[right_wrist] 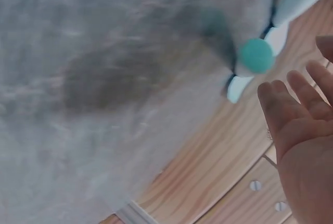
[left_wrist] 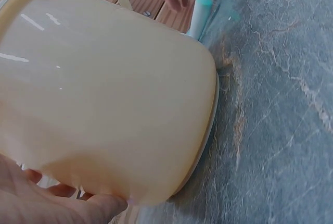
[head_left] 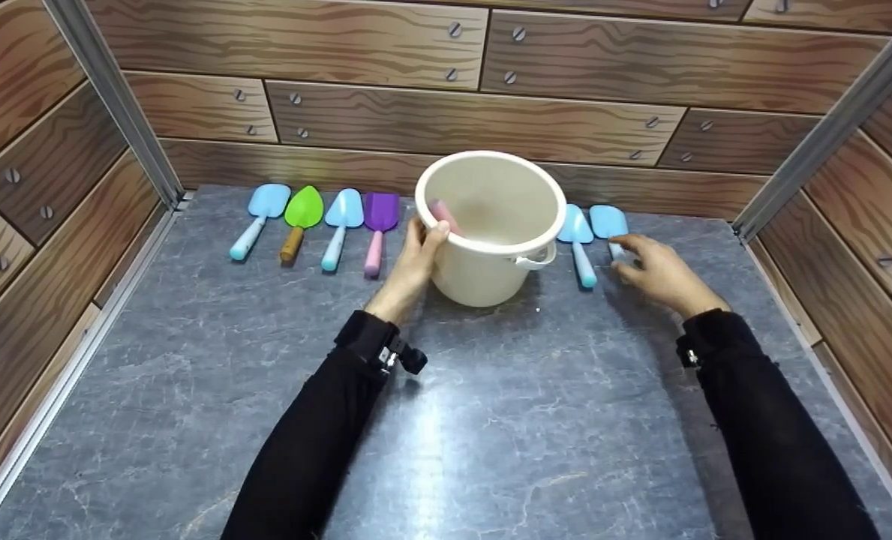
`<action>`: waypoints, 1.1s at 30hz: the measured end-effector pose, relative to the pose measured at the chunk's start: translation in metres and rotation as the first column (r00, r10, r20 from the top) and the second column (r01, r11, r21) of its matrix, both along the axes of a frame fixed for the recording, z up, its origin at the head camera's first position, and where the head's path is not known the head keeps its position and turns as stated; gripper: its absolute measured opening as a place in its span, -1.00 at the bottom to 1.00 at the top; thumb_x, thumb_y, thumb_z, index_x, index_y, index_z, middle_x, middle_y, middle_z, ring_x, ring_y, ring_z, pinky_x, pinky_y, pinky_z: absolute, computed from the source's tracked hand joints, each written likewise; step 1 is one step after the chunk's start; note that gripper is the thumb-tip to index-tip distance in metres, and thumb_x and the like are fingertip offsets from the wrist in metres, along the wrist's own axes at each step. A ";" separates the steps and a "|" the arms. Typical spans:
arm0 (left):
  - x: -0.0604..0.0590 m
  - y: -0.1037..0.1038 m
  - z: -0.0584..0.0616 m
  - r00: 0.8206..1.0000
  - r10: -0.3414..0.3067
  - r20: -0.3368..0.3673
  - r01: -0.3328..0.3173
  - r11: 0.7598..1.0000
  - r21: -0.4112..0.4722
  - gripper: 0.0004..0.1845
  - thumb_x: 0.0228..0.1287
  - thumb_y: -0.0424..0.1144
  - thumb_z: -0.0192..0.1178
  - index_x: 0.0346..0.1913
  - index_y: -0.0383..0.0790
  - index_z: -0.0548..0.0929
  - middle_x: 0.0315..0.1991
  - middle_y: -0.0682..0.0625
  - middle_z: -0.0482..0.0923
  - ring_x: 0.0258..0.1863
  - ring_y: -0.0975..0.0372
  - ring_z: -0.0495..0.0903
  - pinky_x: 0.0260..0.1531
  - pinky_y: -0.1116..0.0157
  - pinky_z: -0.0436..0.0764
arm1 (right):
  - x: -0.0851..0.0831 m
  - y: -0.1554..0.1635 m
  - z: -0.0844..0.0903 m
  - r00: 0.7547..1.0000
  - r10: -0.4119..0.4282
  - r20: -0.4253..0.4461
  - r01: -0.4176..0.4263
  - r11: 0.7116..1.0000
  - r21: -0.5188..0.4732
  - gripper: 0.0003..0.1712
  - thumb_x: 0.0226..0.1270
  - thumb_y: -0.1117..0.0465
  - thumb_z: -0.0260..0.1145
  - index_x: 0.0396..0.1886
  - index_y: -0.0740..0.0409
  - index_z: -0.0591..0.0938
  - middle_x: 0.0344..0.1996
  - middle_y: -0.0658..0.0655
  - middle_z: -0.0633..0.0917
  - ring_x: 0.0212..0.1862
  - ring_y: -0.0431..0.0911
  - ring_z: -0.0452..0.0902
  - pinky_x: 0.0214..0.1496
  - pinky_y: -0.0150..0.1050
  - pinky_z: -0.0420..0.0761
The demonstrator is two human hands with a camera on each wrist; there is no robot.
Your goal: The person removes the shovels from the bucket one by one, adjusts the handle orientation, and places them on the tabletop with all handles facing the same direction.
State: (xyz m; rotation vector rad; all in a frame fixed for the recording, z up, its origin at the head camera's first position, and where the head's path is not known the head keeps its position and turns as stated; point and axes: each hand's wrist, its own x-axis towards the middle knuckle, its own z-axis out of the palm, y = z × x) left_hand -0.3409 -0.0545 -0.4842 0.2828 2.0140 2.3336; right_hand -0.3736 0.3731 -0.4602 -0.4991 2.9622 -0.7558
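A cream plastic bucket [head_left: 483, 277] stands upright near the back wall, a pink handle [head_left: 444, 216] leaning inside it. My left hand [head_left: 409, 266] grips its left side, thumb at the rim; the left wrist view has those fingers against the bucket wall [left_wrist: 119, 94]. My right hand [head_left: 663, 276] hovers by the rightmost blue trowel [head_left: 609, 220], fingers loosely bent and partly covering its handle. In the right wrist view, the fingers [right_wrist: 294, 114] stand apart from the teal-ended handle [right_wrist: 256, 56]. Another blue trowel [head_left: 576, 225] lies between that one and the bucket.
Left of the bucket lie a purple shovel [head_left: 382, 211] with a pink handle, a blue trowel [head_left: 345, 208], a green trowel [head_left: 304, 208] and another blue trowel [head_left: 269, 200]. The bucket's white handle [head_left: 537, 259] hangs at its right. Wood-patterned walls [head_left: 385, 112] enclose the grey marbled surface [head_left: 536, 420].
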 end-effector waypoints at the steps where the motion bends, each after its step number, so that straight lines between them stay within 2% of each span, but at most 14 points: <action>1: 0.000 0.000 0.000 1.000 0.000 -0.003 0.000 1.000 0.000 0.01 0.62 0.22 0.13 0.90 -0.17 0.06 0.89 -0.32 0.12 0.92 -0.18 0.16 0.95 -0.29 0.10 | 0.000 -0.002 0.003 1.000 0.002 0.004 -0.002 1.000 -0.013 -0.32 0.80 0.29 0.32 0.73 0.50 0.44 0.67 0.63 0.49 0.70 0.56 0.43 0.72 0.51 0.54; 5: 0.001 -0.001 0.000 1.000 0.007 -0.008 -0.007 1.000 -0.019 0.00 0.62 0.24 0.11 0.89 -0.18 0.07 0.88 -0.32 0.14 0.91 -0.17 0.18 0.95 -0.27 0.13 | 0.000 -0.008 0.018 1.000 0.000 0.016 0.000 0.999 -0.045 -0.31 0.85 0.23 0.28 0.77 0.45 0.40 0.71 0.60 0.46 0.74 0.54 0.39 0.78 0.48 0.50; 14: 0.000 0.000 0.000 1.000 0.024 -0.004 -0.024 0.999 -0.045 0.03 0.66 0.22 0.10 0.94 -0.17 -0.01 0.95 -0.31 0.02 0.95 -0.19 0.09 0.97 -0.28 0.06 | 0.001 -0.026 0.049 1.000 0.012 -0.020 -0.013 0.998 -0.069 -0.36 0.88 0.22 0.27 0.75 0.39 0.45 0.74 0.55 0.45 0.75 0.56 0.37 0.81 0.47 0.47; 19: 0.001 0.001 0.001 1.000 0.020 0.002 -0.020 0.999 -0.035 0.04 0.65 0.23 0.10 0.94 -0.17 -0.03 0.95 -0.31 0.01 0.95 -0.19 0.08 0.97 -0.29 0.06 | 0.004 -0.039 0.065 0.999 0.027 -0.042 -0.030 0.997 -0.076 -0.37 0.89 0.20 0.26 0.77 0.32 0.46 0.74 0.49 0.48 0.78 0.47 0.37 0.83 0.45 0.45; 24: 0.001 0.001 0.002 1.000 0.017 -0.001 -0.017 1.000 -0.019 0.01 0.68 0.20 0.10 0.93 -0.18 -0.02 0.95 -0.31 0.02 0.95 -0.19 0.08 0.97 -0.28 0.05 | 0.007 -0.054 0.080 0.992 0.062 -0.108 -0.070 0.995 -0.067 -0.39 0.88 0.23 0.26 0.75 0.32 0.49 0.70 0.47 0.53 0.75 0.43 0.43 0.80 0.43 0.50; 28: 0.000 0.001 0.002 1.000 0.011 -0.001 -0.011 1.000 -0.013 0.01 0.69 0.18 0.10 0.93 -0.19 -0.02 0.95 -0.31 0.01 0.95 -0.19 0.08 0.97 -0.28 0.05 | 0.010 -0.065 0.091 0.988 0.086 -0.128 -0.092 0.995 -0.041 -0.38 0.89 0.20 0.26 0.77 0.28 0.48 0.70 0.44 0.54 0.72 0.44 0.47 0.78 0.43 0.53; 33: -0.002 0.002 0.001 0.999 0.027 -0.018 -0.028 0.999 -0.045 0.06 0.58 0.24 0.10 0.89 -0.28 0.03 0.89 -0.38 0.11 0.91 -0.21 0.16 0.97 -0.23 0.11 | 0.011 -0.078 0.104 0.983 0.110 -0.150 -0.114 0.993 -0.018 -0.39 0.89 0.17 0.27 0.76 0.22 0.51 0.70 0.39 0.56 0.70 0.43 0.51 0.75 0.45 0.55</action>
